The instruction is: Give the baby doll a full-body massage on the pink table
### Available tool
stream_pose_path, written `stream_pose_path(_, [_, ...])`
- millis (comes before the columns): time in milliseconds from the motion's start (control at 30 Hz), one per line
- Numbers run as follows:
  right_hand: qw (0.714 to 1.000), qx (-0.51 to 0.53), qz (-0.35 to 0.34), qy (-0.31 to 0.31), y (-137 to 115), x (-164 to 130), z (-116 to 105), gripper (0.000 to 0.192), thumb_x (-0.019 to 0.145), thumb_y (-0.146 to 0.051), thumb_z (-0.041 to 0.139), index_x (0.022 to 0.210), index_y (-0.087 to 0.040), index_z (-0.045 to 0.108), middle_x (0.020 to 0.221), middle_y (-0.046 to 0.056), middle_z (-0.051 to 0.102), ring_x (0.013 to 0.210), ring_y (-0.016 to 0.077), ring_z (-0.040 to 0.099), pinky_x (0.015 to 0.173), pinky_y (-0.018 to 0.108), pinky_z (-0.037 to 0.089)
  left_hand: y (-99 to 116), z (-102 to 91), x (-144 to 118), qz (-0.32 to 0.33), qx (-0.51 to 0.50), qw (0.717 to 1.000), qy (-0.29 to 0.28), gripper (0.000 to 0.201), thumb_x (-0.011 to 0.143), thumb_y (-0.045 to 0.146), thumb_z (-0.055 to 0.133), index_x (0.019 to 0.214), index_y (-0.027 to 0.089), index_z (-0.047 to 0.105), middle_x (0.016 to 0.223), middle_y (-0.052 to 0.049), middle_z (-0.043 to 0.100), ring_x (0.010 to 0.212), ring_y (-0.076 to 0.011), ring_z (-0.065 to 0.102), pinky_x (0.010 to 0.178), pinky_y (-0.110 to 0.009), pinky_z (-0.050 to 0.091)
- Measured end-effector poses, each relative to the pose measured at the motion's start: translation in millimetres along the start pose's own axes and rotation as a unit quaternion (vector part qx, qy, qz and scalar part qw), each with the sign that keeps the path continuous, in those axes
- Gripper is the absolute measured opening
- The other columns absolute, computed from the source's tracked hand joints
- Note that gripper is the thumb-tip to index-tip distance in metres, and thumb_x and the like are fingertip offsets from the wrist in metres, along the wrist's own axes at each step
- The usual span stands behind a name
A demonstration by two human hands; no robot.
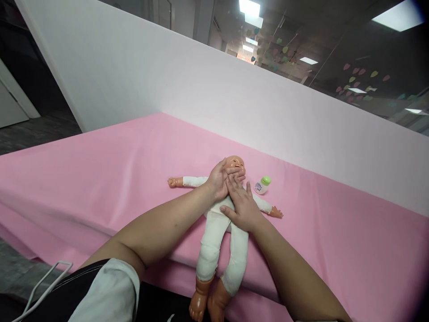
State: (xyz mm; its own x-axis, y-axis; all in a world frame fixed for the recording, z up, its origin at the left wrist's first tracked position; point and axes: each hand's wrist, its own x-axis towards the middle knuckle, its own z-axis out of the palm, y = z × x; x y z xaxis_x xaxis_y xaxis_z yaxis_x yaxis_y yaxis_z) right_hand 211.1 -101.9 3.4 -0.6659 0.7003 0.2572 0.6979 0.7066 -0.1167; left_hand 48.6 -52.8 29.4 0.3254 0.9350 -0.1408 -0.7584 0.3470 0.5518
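On the pink surface (pixel 100 179), open cloth spreads left of the doll (pixel 219 223) up to the white wall (pixel 201 89); its legs overhang the near edge. The left hand (pixel 219 181) cups the doll's head, fingers curled around it; the right hand (pixel 243 205) lies flat, fingers spread on its white-clothed chest. A green-capped bottle (pixel 262 184) lies just right.

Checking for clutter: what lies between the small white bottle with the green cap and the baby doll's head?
Nothing: in the head view only bare pink cloth separates the small green-capped white bottle from the baby doll's head.
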Motion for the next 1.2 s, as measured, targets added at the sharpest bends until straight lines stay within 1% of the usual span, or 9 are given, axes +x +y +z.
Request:
stream_pose_path(133, [0.996, 0.028, -0.086, -0.006, -5.7, -3.8, -5.8, 0.092, 0.11, -0.072, 0.034, 0.177, -0.017, 0.005, 0.182, 0.018, 0.016, 0.171, 0.0326, 0.015, 0.137, 0.065, 0.012, 13.0, -2.2, -1.1, 0.017, -0.018, 1.0, -0.003, 0.076, 0.104, 0.068, 0.044, 0.132, 0.002, 0.07, 0.129, -0.028, 0.075, 0.12, -0.0352, 0.076, 0.103, -0.043, 0.061])
stream_pose_path(233, [0.993, 0.031, -0.117, -0.001, -11.7, -6.0, -5.1, 0.105, 0.105, -0.081, 0.035, 0.177, -0.012, 0.001, 0.182, 0.021, 0.013, 0.171, 0.0347, 0.012, 0.137, 0.064, 0.009, 11.4, 1.4, -5.0, 0.01, -0.026, 1.0, -0.003, 0.077, 0.104, 0.068, 0.042, 0.132, 0.002, 0.071, 0.13, -0.028, 0.075, 0.122, -0.0345, 0.076, 0.104, -0.041, 0.061])
stream_pose_path(433, [0.998, -0.014, -0.051, 0.03, -13.2, -3.7, 1.2, 0.113, 0.103, -0.081, 0.042, 0.174, -0.015, -0.016, 0.183, 0.02, 0.005, 0.171, 0.0382, 0.007, 0.134, 0.072, -0.005, -16.8, 10.5, -10.5, -0.018, -0.033, 0.999, -0.021, 0.07, 0.102, 0.067, 0.05, 0.133, 0.007, 0.071, 0.132, -0.025, 0.075, 0.128, -0.035, 0.072, 0.114, -0.046, 0.055])
stream_pose_path(533, [0.999, -0.027, -0.01, 0.041, -7.6, -1.8, 1.7, 0.11, 0.103, -0.079, 0.043, 0.175, -0.018, -0.013, 0.184, 0.018, 0.006, 0.171, 0.0383, 0.007, 0.132, 0.074, -0.008, -25.7, 14.6, -12.0, -0.035, -0.026, 0.999, -0.015, 0.071, 0.101, 0.067, 0.051, 0.133, 0.005, 0.069, 0.132, -0.027, 0.074, 0.128, -0.0366, 0.072, 0.116, -0.049, 0.054])
stream_pose_path(667, [0.999, -0.029, 0.017, 0.031, -1.5, -0.7, 0.5, 0.103, 0.104, -0.078, 0.043, 0.177, -0.024, -0.007, 0.184, 0.015, 0.008, 0.171, 0.039, 0.008, 0.13, 0.078, -0.007, -16.8, 15.8, -13.5, -0.009, -0.02, 1.0, 0.003, 0.069, 0.104, 0.062, 0.049, 0.134, 0.003, 0.068, 0.128, -0.027, 0.076, 0.125, -0.0359, 0.073, 0.117, -0.048, 0.053])
stream_pose_path(800, [1.0, -0.001, -0.014, 0.0, 1.2, -1.1, -1.7, 0.1, 0.106, -0.076, 0.044, 0.177, -0.024, -0.004, 0.183, 0.015, 0.016, 0.171, 0.0374, 0.014, 0.133, 0.075, 0.007, 2.6, 6.4, -8.1, 0.055, -0.034, 0.998, 0.008, 0.064, 0.104, 0.059, 0.052, 0.132, 0.005, 0.07, 0.123, -0.026, 0.078, 0.118, -0.0342, 0.076, 0.109, -0.044, 0.058])
stream_pose_path(933, [0.997, 0.028, -0.076, -0.015, -0.2, -3.9, -5.6, 0.101, 0.105, -0.075, 0.046, 0.177, -0.022, -0.002, 0.182, 0.016, 0.019, 0.17, 0.0352, 0.019, 0.134, 0.07, 0.018, 12.7, -2.3, -1.9, 0.067, -0.04, 0.997, 0.008, 0.063, 0.103, 0.061, 0.053, 0.129, 0.007, 0.072, 0.121, -0.024, 0.079, 0.111, -0.0311, 0.079, 0.098, -0.039, 0.064])
stream_pose_path(1067, [0.994, 0.037, -0.107, -0.008, -6.0, -7.0, -6.5, 0.1, 0.107, -0.078, 0.035, 0.177, -0.018, -0.004, 0.182, 0.018, 0.018, 0.171, 0.0338, 0.017, 0.136, 0.067, 0.012, 7.8, 2.0, -4.7, 0.045, -0.032, 0.998, 0.006, 0.067, 0.104, 0.064, 0.049, 0.129, 0.006, 0.072, 0.124, -0.024, 0.078, 0.116, -0.032, 0.078, 0.102, -0.04, 0.062])
stream_pose_path(1200, [0.997, 0.015, -0.072, 0.016, -8.6, -6.3, -1.4, 0.107, 0.104, -0.083, 0.032, 0.176, -0.017, -0.011, 0.183, 0.018, 0.011, 0.171, 0.0356, 0.012, 0.135, 0.069, -0.001, -7.8, 11.7, -10.5, 0.014, -0.019, 1.0, 0.009, 0.067, 0.103, 0.062, 0.05, 0.133, 0.005, 0.07, 0.132, -0.025, 0.075, 0.126, -0.0345, 0.073, 0.114, -0.044, 0.055])
